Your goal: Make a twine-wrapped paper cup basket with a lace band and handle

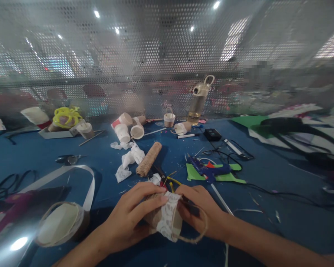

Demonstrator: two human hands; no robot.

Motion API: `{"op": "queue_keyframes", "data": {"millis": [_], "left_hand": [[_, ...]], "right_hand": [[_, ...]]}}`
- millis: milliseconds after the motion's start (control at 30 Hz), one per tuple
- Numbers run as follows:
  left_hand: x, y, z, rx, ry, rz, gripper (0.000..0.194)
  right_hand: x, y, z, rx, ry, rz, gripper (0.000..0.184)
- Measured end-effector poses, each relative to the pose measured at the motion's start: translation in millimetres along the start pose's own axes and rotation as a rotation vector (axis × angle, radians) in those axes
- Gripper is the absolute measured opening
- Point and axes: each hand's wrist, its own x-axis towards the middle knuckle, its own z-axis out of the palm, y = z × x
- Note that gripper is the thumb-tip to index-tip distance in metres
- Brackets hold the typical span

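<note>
Both hands hold a paper cup (156, 218) lying on its side, with a band of white lace (168, 217) round its rim and a loop handle of twine (196, 240). My left hand (130, 211) wraps the cup's base side, its index fingertip pressing on the lace. At the rim, my right hand (202, 207) grips the edge of the lace with closed fingers; its thumb is partly hidden. Just beyond the hands lie pliers with yellow and red handles (174, 181), partly covered. A roll of twine (149, 159) rests behind them, beside crumpled lace (130, 161).
A blue glue gun (208, 168) lies on green paper (238, 178), its cord running right. At left stands a larger cup with a twine handle (61, 224), near white ribbon (90, 181). Several cups (122, 132) and a bottle (197, 105) stand before the perforated metal screen (156, 55).
</note>
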Motion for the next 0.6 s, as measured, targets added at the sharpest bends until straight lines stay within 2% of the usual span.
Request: {"op": "queue_keyframes", "data": {"millis": [267,467,600], "left_hand": [[-1.3,-0.6,-0.5,-0.067,0.026,-0.037,0.051],[0.2,0.6,-1.1,-0.027,0.033,-0.019,0.044],[1.9,0.8,-0.7,-0.021,0.036,-0.01,0.044]], "right_hand": [[-3.6,-1.7,-2.5,-0.081,-0.017,-0.023,0.036],[-0.1,2.5,1.8,-0.061,-0.017,-0.021,0.028],[0.6,2.1,1.6,-0.036,-0.034,0.002,0.029]]}}
